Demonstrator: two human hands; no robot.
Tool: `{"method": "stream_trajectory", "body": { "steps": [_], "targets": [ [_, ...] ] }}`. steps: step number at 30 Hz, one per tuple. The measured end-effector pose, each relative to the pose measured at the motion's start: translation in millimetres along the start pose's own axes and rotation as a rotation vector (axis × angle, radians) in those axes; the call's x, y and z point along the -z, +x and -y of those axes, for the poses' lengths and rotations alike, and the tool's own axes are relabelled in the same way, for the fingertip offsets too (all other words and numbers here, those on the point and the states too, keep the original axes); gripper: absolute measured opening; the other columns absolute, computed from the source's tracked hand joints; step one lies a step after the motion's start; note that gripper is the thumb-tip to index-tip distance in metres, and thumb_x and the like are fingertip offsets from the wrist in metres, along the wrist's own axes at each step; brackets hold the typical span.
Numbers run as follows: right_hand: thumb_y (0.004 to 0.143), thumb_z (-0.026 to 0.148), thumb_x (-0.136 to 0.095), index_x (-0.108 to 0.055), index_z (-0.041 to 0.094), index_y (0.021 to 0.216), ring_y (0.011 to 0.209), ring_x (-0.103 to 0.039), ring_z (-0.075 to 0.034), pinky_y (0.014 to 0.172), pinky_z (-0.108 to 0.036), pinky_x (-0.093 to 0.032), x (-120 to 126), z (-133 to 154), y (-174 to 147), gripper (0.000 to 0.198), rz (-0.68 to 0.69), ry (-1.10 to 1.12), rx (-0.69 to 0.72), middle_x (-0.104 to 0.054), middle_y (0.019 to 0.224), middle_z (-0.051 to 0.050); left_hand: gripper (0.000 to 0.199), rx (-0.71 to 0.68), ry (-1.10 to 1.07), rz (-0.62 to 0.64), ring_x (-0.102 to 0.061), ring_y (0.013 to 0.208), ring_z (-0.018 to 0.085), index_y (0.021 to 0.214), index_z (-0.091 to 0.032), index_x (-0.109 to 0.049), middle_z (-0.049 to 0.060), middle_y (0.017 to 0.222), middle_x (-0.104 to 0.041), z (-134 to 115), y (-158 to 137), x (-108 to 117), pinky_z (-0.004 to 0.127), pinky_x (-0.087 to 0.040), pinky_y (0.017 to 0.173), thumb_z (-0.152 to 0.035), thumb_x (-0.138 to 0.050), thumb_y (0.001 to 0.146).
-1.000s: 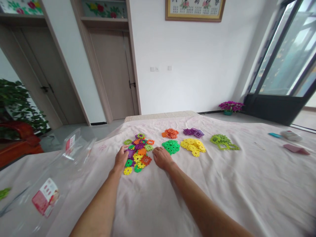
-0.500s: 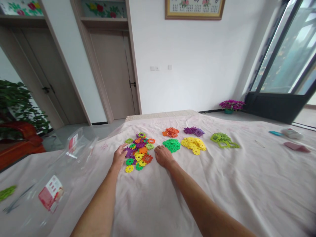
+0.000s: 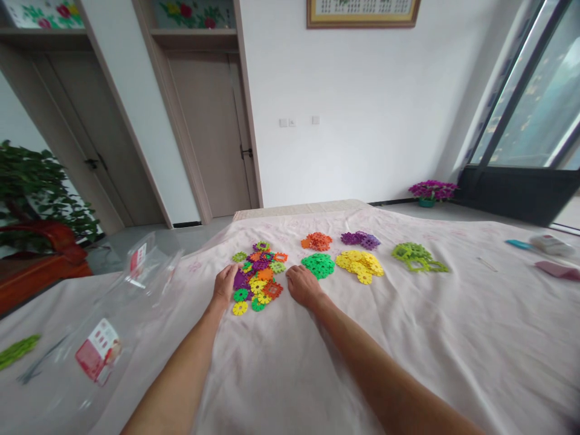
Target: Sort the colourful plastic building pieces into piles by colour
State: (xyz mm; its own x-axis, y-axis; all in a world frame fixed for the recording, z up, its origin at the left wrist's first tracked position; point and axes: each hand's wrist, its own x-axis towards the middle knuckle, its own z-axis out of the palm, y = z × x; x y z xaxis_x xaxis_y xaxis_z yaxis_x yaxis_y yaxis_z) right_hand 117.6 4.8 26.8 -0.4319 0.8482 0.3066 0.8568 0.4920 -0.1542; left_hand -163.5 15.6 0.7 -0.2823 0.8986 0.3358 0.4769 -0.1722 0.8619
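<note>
A mixed pile of plastic interlocking pieces (image 3: 259, 266), discs and square frames in several colours, lies on the cloth between my hands. My left hand (image 3: 225, 284) is at the pile's left edge, its fingers closed on a purple interlocking piece (image 3: 240, 278). My right hand (image 3: 302, 285) rests on the cloth right of the pile with its fingers curled; what they hold, if anything, is hidden. Just beyond it sits a heap of green discs (image 3: 318, 266). Yellow discs (image 3: 360, 264), orange pieces (image 3: 317, 241), purple pieces (image 3: 360, 240) and light-green pieces (image 3: 413, 257) form separate heaps.
Clear plastic bags (image 3: 97, 350) with printed labels lie at the left, near more light-green pieces (image 3: 18, 351). A pink cloth (image 3: 558, 270), a white packet (image 3: 550, 244) and a blue item (image 3: 518, 244) are at the far right. A pale cloth (image 3: 417, 350) covers the surface.
My left hand's fingers have drawn in onto the purple piece at the pile's edge. My right hand has barely moved. The whole view has shifted slightly.
</note>
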Motion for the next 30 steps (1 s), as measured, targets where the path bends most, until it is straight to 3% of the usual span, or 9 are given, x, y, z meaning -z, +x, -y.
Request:
{"method": "stream_trajectory", "body": {
  "steps": [6,12,18,22,25,30],
  "targets": [
    [0.097,0.021,-0.043,-0.067,0.018,0.101,0.103,-0.056,-0.021,0.094,-0.030,-0.038,-1,-1,-2,0.024,0.001,0.012,0.001,-0.067,0.108,-0.010,0.033,-0.111,0.242,0.044,-0.062,0.114,0.021,0.100,-0.026,-0.075,0.003,0.115,-0.073,-28,25,-13,0.031,-0.042,0.104,-0.042,-0.049,0.087],
    [0.097,0.020,-0.043,-0.065,0.019,0.098,0.100,-0.056,-0.021,0.091,-0.030,-0.039,-5,-3,-1,0.022,-0.047,0.030,0.009,-0.066,0.104,-0.009,0.036,-0.164,0.480,0.153,-0.048,0.130,0.022,0.114,-0.028,-0.071,0.005,0.132,-0.064,-57,66,-65,0.033,-0.030,0.113,-0.038,-0.060,0.081],
    [0.097,0.020,-0.042,-0.063,0.020,0.097,0.100,-0.056,-0.020,0.092,-0.030,-0.038,-8,-4,-1,0.021,-0.053,0.073,-0.002,-0.066,0.104,-0.008,0.044,-0.016,0.657,0.232,-0.028,0.143,0.039,0.116,-0.031,-0.067,0.012,0.152,-0.043,-60,102,-111,0.060,-0.022,0.110,-0.049,-0.064,0.076],
    [0.098,0.021,-0.041,-0.063,0.020,0.096,0.101,-0.056,-0.021,0.092,-0.030,-0.038,-9,-5,-1,0.022,-0.062,0.087,-0.001,-0.066,0.104,-0.008,0.042,0.104,0.714,0.273,-0.038,0.133,0.046,0.111,-0.028,-0.067,0.016,0.151,-0.041,-55,116,-121,0.065,-0.031,0.099,-0.048,-0.064,0.074],
    [0.098,0.021,-0.041,-0.064,0.021,0.097,0.102,-0.056,-0.021,0.093,-0.030,-0.038,-10,-5,-1,0.023,-0.067,0.090,0.009,-0.066,0.104,-0.009,0.043,0.148,0.737,0.282,-0.052,0.120,0.043,0.112,-0.027,-0.065,0.018,0.141,-0.048,-49,123,-123,0.058,-0.039,0.092,-0.042,-0.065,0.072],
    [0.097,0.021,-0.042,-0.063,0.022,0.097,0.102,-0.056,-0.021,0.094,-0.030,-0.038,-11,-6,0,0.021,-0.082,0.095,0.008,-0.066,0.105,-0.007,0.042,0.158,0.761,0.233,-0.055,0.115,0.039,0.110,-0.025,-0.063,0.018,0.128,-0.055,-41,130,-126,0.053,-0.041,0.092,-0.037,-0.065,0.070]
  ]
}}
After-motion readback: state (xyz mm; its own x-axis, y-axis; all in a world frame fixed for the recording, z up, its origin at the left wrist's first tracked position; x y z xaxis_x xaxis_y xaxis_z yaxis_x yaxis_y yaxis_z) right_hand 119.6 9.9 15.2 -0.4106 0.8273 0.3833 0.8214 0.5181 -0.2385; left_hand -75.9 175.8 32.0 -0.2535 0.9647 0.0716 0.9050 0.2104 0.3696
